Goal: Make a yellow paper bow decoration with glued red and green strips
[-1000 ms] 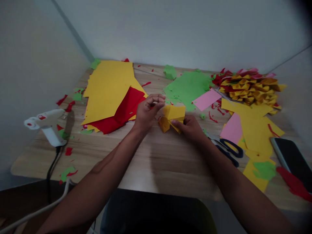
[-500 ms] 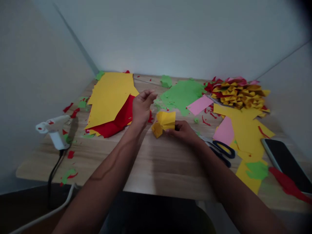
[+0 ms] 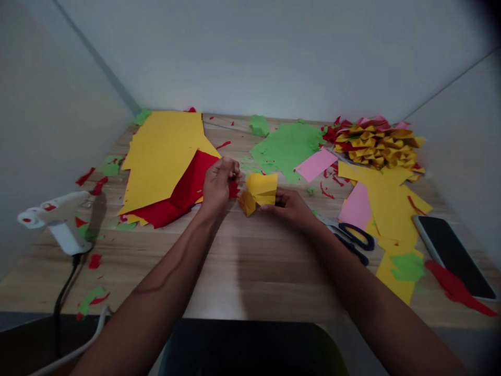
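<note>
My right hand pinches the right edge of a small folded yellow paper piece, just above the table. Its creased lobes flare up and to the left. To the left of that piece is my left hand, closed with the fingers curled in and apart from the paper. Whether anything small sits between those fingertips I cannot make out. Behind the left hand lies a red paper sheet, partly under large yellow sheets. Scissors with dark handles rest beside my right forearm.
A white glue gun with a black cord stands at the left. Green paper and a pink strip lie at the back. Folded yellow pieces are piled at back right, with yellow offcuts and a phone nearer.
My left hand has come down slightly and its fingers have curled in more. The right hand still holds the yellow paper piece. The whole view has shifted a little.
</note>
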The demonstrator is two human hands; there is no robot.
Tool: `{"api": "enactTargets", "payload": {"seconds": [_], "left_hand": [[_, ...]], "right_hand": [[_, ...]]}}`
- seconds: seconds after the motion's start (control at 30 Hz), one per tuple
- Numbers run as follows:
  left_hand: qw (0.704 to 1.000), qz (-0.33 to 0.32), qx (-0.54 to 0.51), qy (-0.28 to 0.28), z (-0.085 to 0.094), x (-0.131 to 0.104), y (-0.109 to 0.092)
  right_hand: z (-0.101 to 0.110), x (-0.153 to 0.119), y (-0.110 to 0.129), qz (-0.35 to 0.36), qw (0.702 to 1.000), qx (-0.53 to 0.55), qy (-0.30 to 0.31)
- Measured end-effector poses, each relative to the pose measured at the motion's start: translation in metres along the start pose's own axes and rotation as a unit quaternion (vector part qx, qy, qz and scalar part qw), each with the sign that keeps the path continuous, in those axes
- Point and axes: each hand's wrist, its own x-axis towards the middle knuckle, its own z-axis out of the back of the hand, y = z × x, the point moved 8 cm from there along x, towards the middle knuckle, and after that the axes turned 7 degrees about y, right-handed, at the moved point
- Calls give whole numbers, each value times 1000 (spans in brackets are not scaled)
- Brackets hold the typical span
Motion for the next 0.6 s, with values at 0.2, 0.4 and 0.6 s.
{"api": "enactTargets", "payload": {"seconds": [0.2, 0.4, 0.6], "left_hand": [[971, 22, 150, 183, -23, -9, -1], [967, 149, 50, 202, -30, -17, 25], [978, 167, -1, 123, -19, -13, 22]], "right_hand": [[-2, -3, -1, -38, 999, -23, 3], [-3, -6, 4, 0, 998, -66, 12], [-15, -12, 16, 25, 986, -158, 52]]}}
